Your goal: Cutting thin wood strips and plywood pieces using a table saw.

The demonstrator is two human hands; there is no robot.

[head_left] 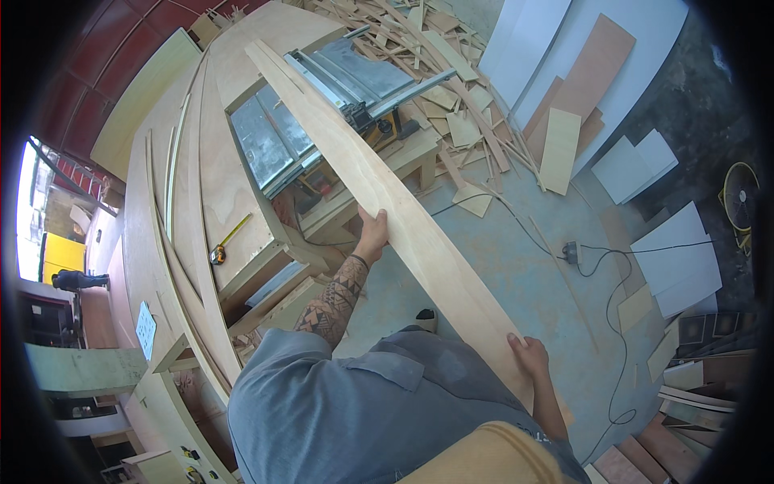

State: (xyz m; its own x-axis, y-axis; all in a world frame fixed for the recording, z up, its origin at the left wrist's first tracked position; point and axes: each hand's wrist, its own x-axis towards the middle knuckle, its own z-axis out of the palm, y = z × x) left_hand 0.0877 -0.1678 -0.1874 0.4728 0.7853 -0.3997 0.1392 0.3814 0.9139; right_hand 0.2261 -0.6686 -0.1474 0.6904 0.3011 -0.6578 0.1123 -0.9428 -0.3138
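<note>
A long, pale plywood strip (419, 230) runs slantwise from the table saw (359, 68) down past my right side. My left hand (373, 234) is closed round its left edge near the middle, fingers mostly underneath. Further back along the strip, my right hand (528, 356) grips it close to my body, thumb on top. The far part of the strip lies across the saw top and hides some of it. Beneath it sits the saw's metal rail (318, 81). The blade cannot be made out.
A large wooden bench (181, 210) surrounds the saw, with thin strips and a yellow tape measure (218, 255) on it. Wood offcuts (463, 129) heap beyond. A cable with a socket box (571, 252) crosses the floor. White panels (516, 40) and a fan (740, 198) stand right.
</note>
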